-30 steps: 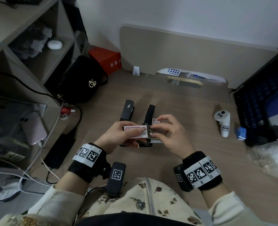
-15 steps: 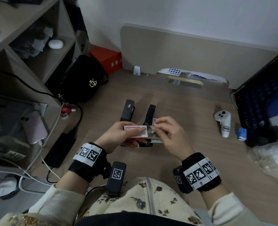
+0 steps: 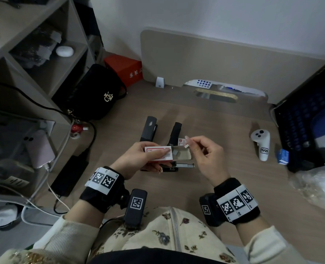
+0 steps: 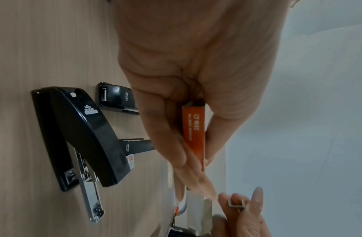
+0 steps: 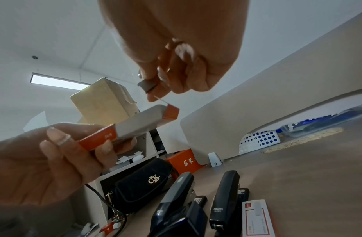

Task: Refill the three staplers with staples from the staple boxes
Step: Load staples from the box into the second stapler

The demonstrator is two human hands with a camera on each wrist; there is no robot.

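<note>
Pinching a short staple strip (image 5: 147,86) just above the open staple box (image 3: 158,154), right hand (image 3: 205,157) fingers closed on it; left hand (image 3: 138,159) grips the box sleeve, staplers (image 3: 148,128) on desk beyond both hands.

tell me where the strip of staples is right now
The staple strip is pinched in the right hand, lifted just above the open staple box that the left hand holds over the desk's staplers.

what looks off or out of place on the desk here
Nothing looks spilled or broken. The nearest stapler lies open with its metal staple tray slid out, which fits a refill. The left hand holds the staple box with its drawer pulled out, and the right hand pinches a staple strip.
</note>
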